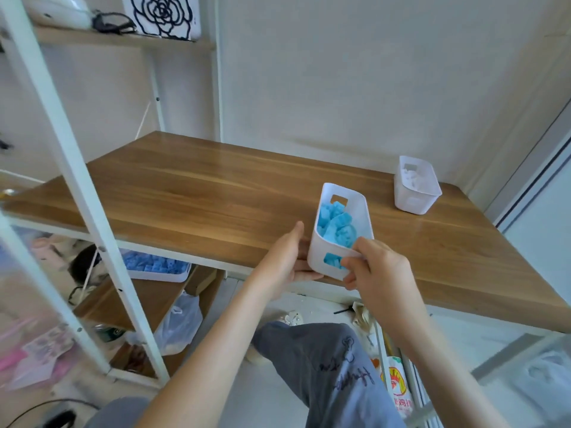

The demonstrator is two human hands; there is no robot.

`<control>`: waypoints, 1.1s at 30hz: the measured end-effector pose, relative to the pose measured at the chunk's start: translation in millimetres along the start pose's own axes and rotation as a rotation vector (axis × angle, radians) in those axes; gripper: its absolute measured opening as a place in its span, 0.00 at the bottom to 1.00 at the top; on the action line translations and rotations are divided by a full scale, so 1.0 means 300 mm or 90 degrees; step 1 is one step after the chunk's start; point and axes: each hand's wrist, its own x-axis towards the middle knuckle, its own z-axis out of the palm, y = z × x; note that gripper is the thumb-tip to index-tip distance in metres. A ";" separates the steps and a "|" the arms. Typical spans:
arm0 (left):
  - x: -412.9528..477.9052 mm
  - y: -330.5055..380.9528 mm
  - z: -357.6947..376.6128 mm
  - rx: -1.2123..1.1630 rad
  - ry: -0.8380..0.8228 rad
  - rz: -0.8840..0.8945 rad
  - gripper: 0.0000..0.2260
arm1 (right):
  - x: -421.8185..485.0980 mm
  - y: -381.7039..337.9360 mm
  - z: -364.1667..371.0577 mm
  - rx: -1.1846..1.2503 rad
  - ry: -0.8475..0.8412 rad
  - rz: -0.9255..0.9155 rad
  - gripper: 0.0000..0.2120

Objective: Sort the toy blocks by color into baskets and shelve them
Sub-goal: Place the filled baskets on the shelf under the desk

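Item one: a small white plastic basket with slot handles (335, 242), filled with light blue toy blocks (336, 225), resting at the near edge of the brown wood-grain worktop (200, 193) and tipped slightly toward the viewer. The left hand (285, 257) cups its left wall and underside, fingers pressed together and flat, apparently to bear the weight; the right hand (375, 267) pinches the near right corner, thumb over the rim and fingers (350, 278) curled under, apparently to steady it. The two-handed hold suits a loaded basket about to be carried to a shelf, by judgement. Item two: a second white plastic basket (415, 186), standing upright well apart at the far right of the worktop, holding pale contents that look like white blocks; colour uncertain. Item three: a shallow white tray of darker blue blocks (154, 267), on the lower wooden shelf (139, 298) inside the white metal frame (92, 211), below the worktop at left. This suggests shelving has begun there.
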 end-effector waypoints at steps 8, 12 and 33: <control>-0.074 0.043 -0.109 -0.082 -0.025 0.045 0.19 | 0.005 -0.088 0.122 0.004 -0.057 -0.122 0.05; -0.116 0.030 -0.147 -0.092 -0.007 0.074 0.15 | 0.018 -0.121 0.117 -0.001 -0.113 -0.156 0.14; -0.304 -0.001 -0.130 -0.051 -0.012 0.107 0.13 | -0.058 -0.133 0.060 0.308 0.162 -0.092 0.16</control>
